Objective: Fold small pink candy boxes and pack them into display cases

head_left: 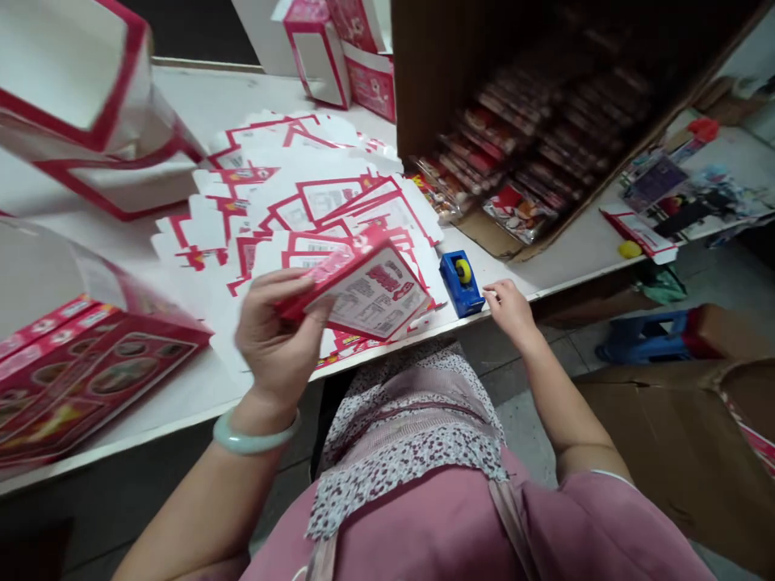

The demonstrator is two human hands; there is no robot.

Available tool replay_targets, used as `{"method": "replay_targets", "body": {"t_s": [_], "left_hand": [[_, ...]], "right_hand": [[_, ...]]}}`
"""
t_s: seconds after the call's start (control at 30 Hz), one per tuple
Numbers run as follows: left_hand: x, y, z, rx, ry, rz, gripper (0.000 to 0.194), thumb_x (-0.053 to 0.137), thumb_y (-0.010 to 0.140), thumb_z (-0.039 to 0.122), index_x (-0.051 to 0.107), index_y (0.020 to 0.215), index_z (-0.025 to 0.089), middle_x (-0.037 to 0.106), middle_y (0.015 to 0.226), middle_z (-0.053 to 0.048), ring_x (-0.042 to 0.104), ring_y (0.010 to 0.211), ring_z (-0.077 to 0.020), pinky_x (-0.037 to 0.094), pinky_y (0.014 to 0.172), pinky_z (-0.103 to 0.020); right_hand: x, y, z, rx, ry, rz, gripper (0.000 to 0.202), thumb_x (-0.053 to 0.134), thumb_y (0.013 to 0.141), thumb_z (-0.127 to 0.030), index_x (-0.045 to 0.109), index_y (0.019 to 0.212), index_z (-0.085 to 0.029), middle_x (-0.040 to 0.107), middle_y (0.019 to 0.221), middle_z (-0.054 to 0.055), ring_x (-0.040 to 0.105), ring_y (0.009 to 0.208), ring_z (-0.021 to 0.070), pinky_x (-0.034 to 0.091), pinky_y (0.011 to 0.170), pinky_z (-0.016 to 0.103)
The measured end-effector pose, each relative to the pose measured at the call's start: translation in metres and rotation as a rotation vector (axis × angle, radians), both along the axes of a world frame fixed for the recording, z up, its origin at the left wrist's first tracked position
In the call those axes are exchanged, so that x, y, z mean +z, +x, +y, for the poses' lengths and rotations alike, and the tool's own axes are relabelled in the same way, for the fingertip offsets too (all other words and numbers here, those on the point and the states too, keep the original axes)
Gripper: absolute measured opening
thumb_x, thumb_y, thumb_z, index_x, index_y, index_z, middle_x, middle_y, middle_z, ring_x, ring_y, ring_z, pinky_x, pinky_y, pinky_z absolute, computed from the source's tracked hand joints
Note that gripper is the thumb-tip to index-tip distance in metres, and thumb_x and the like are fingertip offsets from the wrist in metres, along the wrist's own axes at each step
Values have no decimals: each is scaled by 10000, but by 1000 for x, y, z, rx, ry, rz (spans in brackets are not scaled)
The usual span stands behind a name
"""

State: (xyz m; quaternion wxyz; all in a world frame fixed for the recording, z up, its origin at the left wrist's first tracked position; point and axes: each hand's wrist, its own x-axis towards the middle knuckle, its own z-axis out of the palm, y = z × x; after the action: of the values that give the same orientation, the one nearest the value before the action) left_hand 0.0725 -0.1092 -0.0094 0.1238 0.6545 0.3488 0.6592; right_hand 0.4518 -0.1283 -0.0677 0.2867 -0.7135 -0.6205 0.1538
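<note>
My left hand [282, 327] is wrapped round one end of a small pink and white printed box [379, 294], tilted above the table's front edge. To the right, a blue tape dispenser [461, 282] with a yellow roll stands near that edge. My right hand [507, 305] is beside the dispenser's front end, thumb and forefinger pinched together; whatever they hold, if anything, is too small to make out. Flat pink and white cartons [242, 210] lie overlapping in a wide pile behind the box in my left hand.
A large open cardboard box [514, 238] with rows of wrapped packets stands at the back right. Larger pink boxes [115, 367] are on the left, with more pink boxes [318, 60] at the back. On the floor at right are a stool [666, 332] and a brown carton [659, 452].
</note>
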Motion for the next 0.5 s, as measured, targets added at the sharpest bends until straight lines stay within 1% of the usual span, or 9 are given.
{"method": "replay_targets", "body": {"t_s": [0.03, 0.07, 0.17, 0.2, 0.27, 0.33, 0.37, 0.43, 0.5], "left_hand": [[-3, 8, 0, -17, 3, 37, 295, 735, 891, 130, 662, 1155, 238, 668, 1139, -11, 646, 1081, -189, 565, 940, -406], [-7, 15, 1, -35, 4, 81, 297, 742, 887, 136, 668, 1153, 246, 667, 1136, -19, 655, 1063, -192, 578, 914, -395], [-18, 25, 3, -49, -17, 189, 350, 744, 887, 146, 654, 1196, 284, 660, 1167, -42, 663, 1071, -218, 597, 902, -405], [-20, 23, 3, -42, -29, 211, 370, 742, 890, 148, 642, 1215, 295, 658, 1181, -47, 661, 1087, -227, 600, 905, -412], [-22, 18, 3, -36, -43, 229, 395, 743, 891, 155, 628, 1236, 310, 658, 1199, -46, 660, 1106, -232, 607, 900, -412], [-23, 13, 2, -44, -49, 227, 401, 739, 897, 159, 621, 1245, 319, 655, 1230, -40, 659, 1127, -230, 613, 909, -413], [-22, 11, 2, -54, -55, 226, 402, 734, 902, 159, 618, 1251, 322, 651, 1256, -38, 657, 1145, -233, 614, 926, -423], [-22, 10, 1, -75, -42, 217, 407, 733, 904, 160, 619, 1262, 316, 645, 1294, -31, 652, 1173, -245, 612, 957, -452], [-22, 10, 2, -82, -26, 225, 419, 728, 907, 157, 616, 1283, 306, 639, 1319, -21, 645, 1194, -252, 604, 974, -466]], "right_hand": [[-6, 1, 0, -21, -13, -18, 279, 569, 917, -372, 759, 980, -179, 660, 1081, 136, 646, 827, 219, 539, 902, 435], [-12, 0, 0, -38, -15, 12, 271, 605, 899, -393, 771, 950, -185, 648, 1060, 125, 642, 842, 219, 534, 916, 429], [-29, -11, 0, -74, 7, 256, 286, 711, 804, -484, 778, 845, -210, 621, 944, 80, 636, 887, 226, 546, 915, 413], [-35, -15, -1, -83, 21, 339, 314, 702, 800, -513, 775, 852, -212, 620, 949, 77, 637, 906, 225, 559, 898, 404], [-46, -21, -6, -108, 45, 433, 402, 612, 850, -567, 766, 922, -203, 620, 1050, 98, 644, 947, 219, 587, 842, 388], [-54, -24, -12, -138, 58, 472, 468, 523, 895, -593, 749, 978, -192, 588, 1187, 124, 651, 963, 210, 605, 792, 378], [-57, -24, -15, -154, 66, 482, 466, 522, 896, -593, 744, 969, -190, 577, 1220, 129, 651, 965, 208, 607, 783, 374], [-60, -24, -19, -181, 79, 443, 405, 579, 871, -568, 738, 882, -195, 590, 1196, 122, 646, 991, 213, 596, 826, 375], [-58, -22, -23, -197, 75, 363, 323, 651, 830, -509, 717, 756, -202, 628, 1098, 111, 640, 1000, 224, 568, 887, 382]]}}
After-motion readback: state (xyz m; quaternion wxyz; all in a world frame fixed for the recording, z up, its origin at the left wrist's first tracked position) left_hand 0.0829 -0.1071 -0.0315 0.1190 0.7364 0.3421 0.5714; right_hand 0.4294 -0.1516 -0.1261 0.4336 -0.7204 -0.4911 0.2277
